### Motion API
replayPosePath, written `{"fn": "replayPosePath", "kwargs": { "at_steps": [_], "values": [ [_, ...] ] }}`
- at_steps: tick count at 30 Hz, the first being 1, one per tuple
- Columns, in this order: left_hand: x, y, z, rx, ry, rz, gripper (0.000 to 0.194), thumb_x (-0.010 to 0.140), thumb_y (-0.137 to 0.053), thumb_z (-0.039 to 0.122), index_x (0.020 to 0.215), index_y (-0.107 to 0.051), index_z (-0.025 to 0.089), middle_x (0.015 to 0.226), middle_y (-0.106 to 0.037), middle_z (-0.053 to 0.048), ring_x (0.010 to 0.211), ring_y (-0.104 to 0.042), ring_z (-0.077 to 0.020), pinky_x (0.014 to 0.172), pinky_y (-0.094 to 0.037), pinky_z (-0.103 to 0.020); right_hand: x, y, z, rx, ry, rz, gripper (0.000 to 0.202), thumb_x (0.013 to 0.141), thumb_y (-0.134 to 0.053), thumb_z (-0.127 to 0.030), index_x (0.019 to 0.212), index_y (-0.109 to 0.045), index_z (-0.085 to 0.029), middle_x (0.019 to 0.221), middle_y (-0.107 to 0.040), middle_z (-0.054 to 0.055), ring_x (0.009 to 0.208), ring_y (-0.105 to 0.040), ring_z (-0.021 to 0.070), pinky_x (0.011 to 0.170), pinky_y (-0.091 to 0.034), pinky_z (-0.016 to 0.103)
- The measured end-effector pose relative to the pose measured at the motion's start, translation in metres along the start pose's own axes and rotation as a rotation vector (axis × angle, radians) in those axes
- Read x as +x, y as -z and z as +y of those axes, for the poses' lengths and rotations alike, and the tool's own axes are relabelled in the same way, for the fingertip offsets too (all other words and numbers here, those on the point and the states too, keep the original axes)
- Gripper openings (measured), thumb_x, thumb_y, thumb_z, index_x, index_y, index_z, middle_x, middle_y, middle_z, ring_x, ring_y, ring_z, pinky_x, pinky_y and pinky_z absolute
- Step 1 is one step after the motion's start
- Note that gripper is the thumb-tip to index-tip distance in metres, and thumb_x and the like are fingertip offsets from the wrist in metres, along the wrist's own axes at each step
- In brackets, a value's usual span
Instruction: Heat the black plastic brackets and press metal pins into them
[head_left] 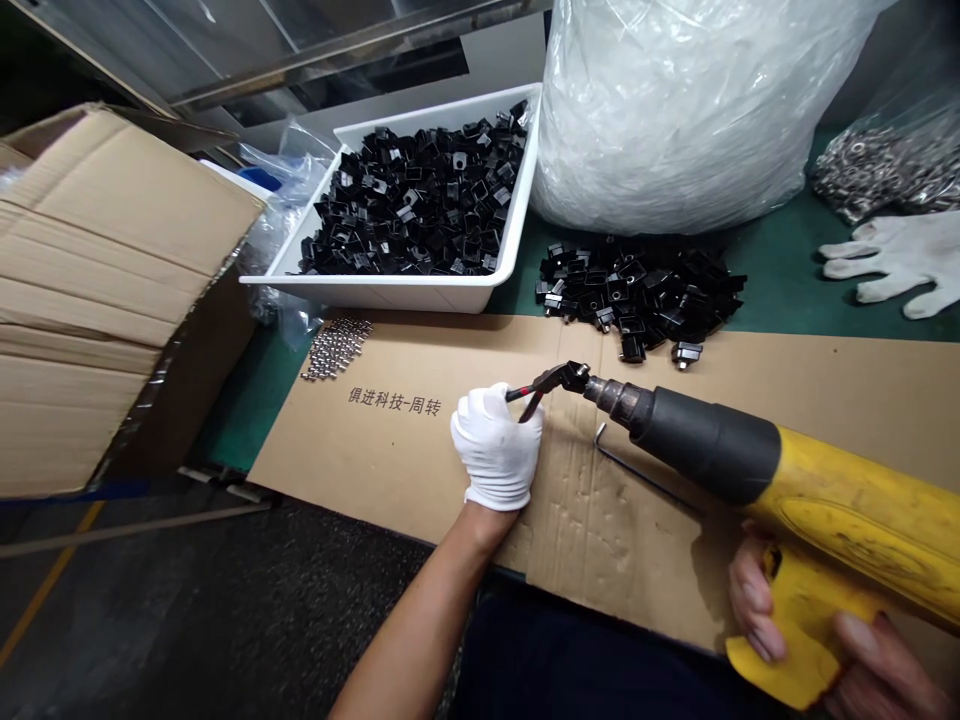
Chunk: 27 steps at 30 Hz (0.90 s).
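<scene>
My left hand (496, 448), in a white glove, is closed around the handles of small pliers (551, 380). The pliers' jaws hold a small black part (576, 375). My right hand (840, 640), bare, grips the handle of a yellow heat gun (847, 500) with a black front. Its metal nozzle (619, 400) points left, right beside the black part; whether they touch cannot be told. Below the nozzle, a hex key (645, 472) lies on the cardboard sheet (405, 470).
Behind stand a white tray (375, 292) of black parts and a large plastic bag (675, 120). Loose black parts (637, 290) and small metal pieces (337, 348) lie nearer. At left is a cardboard box (112, 280); at right, a white glove (900, 262) and bagged metal rings (885, 165).
</scene>
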<state>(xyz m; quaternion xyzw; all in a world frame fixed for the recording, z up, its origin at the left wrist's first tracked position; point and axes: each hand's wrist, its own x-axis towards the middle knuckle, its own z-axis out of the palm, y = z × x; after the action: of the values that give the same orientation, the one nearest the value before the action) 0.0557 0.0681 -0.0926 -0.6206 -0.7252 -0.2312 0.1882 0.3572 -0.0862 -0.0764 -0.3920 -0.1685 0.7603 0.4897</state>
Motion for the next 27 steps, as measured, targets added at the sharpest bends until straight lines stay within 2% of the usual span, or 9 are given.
{"fn": "replayPosePath", "kwargs": {
  "at_steps": [3, 12, 19, 27],
  "values": [
    [0.0, 0.001, 0.001, 0.028, -0.009, 0.003, 0.027, 0.086, -0.067, 0.04, 0.101, -0.063, 0.018, 0.09, -0.062, -0.01, 0.085, -0.059, -0.0287, 0.078, -0.044, -0.04, 0.001, 0.003, 0.0, -0.007, -0.01, -0.039, 0.047, 0.093, -0.056, -0.055, 0.132, -0.051, -0.029, 0.096, -0.054, 0.007, 0.066, -0.052, 0.0187, 0.057, -0.05, 0.035],
    [0.002, 0.005, 0.004, 0.059, -0.019, -0.01, 0.029, 0.086, -0.067, 0.042, 0.1, -0.063, 0.017, 0.088, -0.063, -0.01, 0.082, -0.056, -0.0293, 0.073, -0.042, -0.04, 0.002, 0.006, -0.001, 0.042, -0.016, -0.043, 0.049, 0.091, -0.056, -0.054, 0.133, -0.051, -0.028, 0.094, -0.054, 0.007, 0.065, -0.05, 0.0189, 0.056, -0.048, 0.036],
    [0.003, 0.007, 0.006, 0.049, -0.011, -0.014, 0.028, 0.087, -0.068, 0.042, 0.1, -0.063, 0.018, 0.086, -0.061, -0.009, 0.08, -0.055, -0.028, 0.071, -0.039, -0.039, 0.003, 0.016, -0.004, -0.045, -0.032, -0.109, 0.05, 0.093, -0.051, -0.056, 0.135, -0.05, -0.028, 0.096, -0.053, 0.008, 0.067, -0.05, 0.0204, 0.057, -0.048, 0.038],
    [0.004, 0.007, 0.007, 0.031, 0.011, -0.054, 0.026, 0.086, -0.068, 0.041, 0.098, -0.064, 0.019, 0.086, -0.061, -0.01, 0.08, -0.054, -0.0289, 0.071, -0.037, -0.04, 0.005, 0.012, -0.008, -0.079, -0.01, -0.133, 0.049, 0.092, -0.05, -0.056, 0.133, -0.051, -0.029, 0.095, -0.053, 0.007, 0.064, -0.05, 0.02, 0.055, -0.049, 0.039]
  ]
}}
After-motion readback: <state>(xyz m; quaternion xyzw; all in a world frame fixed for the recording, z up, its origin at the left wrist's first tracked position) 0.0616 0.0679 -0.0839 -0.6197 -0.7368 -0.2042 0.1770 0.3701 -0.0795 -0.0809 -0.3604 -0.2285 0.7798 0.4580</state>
